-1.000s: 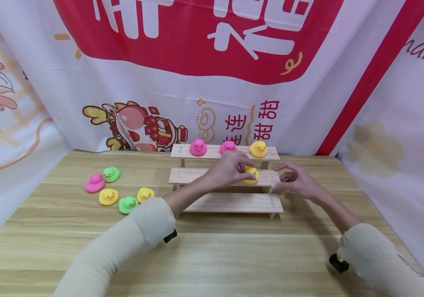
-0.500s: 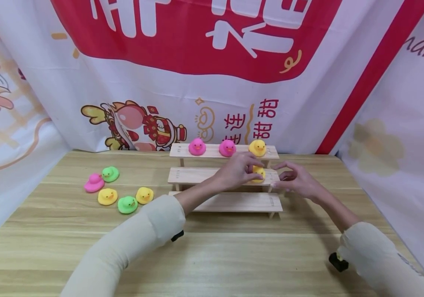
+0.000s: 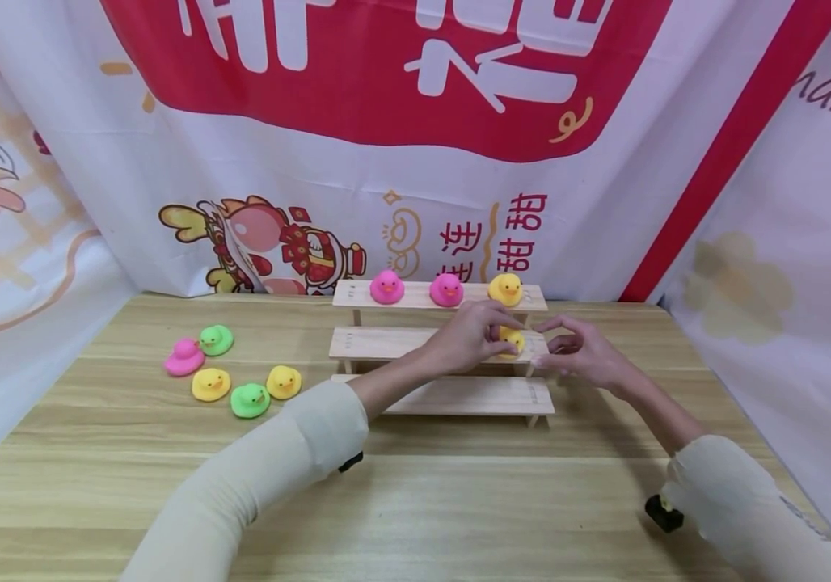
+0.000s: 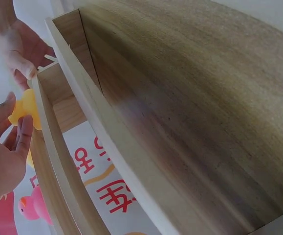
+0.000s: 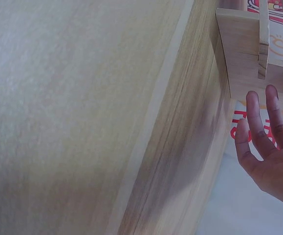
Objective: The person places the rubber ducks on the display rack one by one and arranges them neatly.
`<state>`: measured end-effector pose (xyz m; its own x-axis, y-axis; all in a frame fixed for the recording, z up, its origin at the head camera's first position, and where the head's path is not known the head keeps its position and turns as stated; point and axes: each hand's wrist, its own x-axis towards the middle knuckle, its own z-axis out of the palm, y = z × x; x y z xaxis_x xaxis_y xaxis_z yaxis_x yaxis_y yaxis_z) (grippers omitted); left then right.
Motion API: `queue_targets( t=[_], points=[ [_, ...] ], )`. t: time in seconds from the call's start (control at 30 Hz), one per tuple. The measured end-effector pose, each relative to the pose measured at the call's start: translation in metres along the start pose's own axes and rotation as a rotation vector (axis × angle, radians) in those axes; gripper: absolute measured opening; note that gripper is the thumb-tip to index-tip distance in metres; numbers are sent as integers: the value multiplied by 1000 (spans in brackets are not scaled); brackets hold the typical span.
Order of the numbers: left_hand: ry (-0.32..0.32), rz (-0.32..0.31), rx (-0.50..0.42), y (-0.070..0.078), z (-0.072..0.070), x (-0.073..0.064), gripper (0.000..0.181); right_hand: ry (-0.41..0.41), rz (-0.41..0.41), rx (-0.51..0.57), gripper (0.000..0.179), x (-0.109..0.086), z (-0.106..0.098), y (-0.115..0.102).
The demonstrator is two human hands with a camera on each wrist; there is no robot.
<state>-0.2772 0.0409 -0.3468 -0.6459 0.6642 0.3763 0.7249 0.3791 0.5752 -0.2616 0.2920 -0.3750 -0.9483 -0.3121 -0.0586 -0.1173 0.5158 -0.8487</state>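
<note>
"Yellow is being seen in the left hand (image 3: 470, 335); what is being held there?"

"A small duck (image 3: 515, 336) is being pinched between thumb and fingers, the hand being closed down to the duck's width. It is being held at the right part of the middle shelf (image 3: 379, 343) on the wooden stand (image 3: 459, 396)."

"And what is being changed since a second ago?"

"The duck is being brought rightward, nearer the shelf's right end. The second of the two pink ducks (image 3: 387, 287) on the far, top shelf (image 3: 415, 297) is no longer being covered by the hand."

"Is the right hand (image 3: 583, 356) being moved?"

"Hardly; it is being kept by the middle shelf's right end, its fingers being held apart and loosely bent. Whether the wood is being touched cannot be told."

"And the others?"

"A yellow top-shelf duck (image 3: 506, 289) is being left in place, as are five loose ducks (image 3: 250, 400) on the table (image 3: 459, 517), at the left."
</note>
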Motion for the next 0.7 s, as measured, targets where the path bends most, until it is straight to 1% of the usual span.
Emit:
queue_targets(
  t=[0.2,0.53,0.7],
  points=[
    [6,-15,-14,0,1,0,31,-1,4,-4,59,-1,1,-2],
    [21,-2,-6,1,1,1,30,-2,-12,19,56,-1,2,-3],
    [23,-4,-2,2,1,0,31,1,-7,3,56,-1,2,-2]
  ],
)
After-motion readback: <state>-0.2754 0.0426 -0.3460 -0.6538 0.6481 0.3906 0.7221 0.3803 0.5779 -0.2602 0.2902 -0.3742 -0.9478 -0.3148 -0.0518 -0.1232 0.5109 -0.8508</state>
